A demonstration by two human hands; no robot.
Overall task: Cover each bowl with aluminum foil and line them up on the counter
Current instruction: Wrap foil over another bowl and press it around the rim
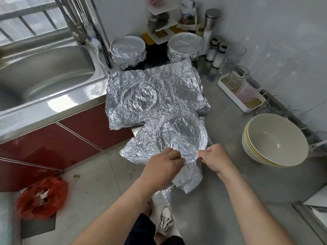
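Starting at the far left, a red plastic bag (42,198) lies on the floor below the steel sink (44,68). At the back of the counter (221,174) two foil-covered bowls (128,50) stand side by side, a gap between them. In front of them a large foil sheet (159,89) lies crumpled and spread, with a round dent in its left half. Nearer the person, the near foil sheet (146,144) drapes over the counter's corner. Its long axis runs left to right, one flap hangs down toward the person, and a bowl-sized ring shows just beyond the fingers. I cannot tell whether a bowl sits under that ring or it is only an imprint. The left hand (164,167) pinches this sheet's near edge, and the right hand (215,158) pinches it just beside, so both clamp the foil close together. Farther right, well apart from the grip, the stacked bowls (274,140) sit uncovered, mouths up, nearer the right hand. A white tray (228,92) of glassware stands behind them. Judging from this, those bare bowls need foil next, and the sheet would have to travel rightward to reach them.
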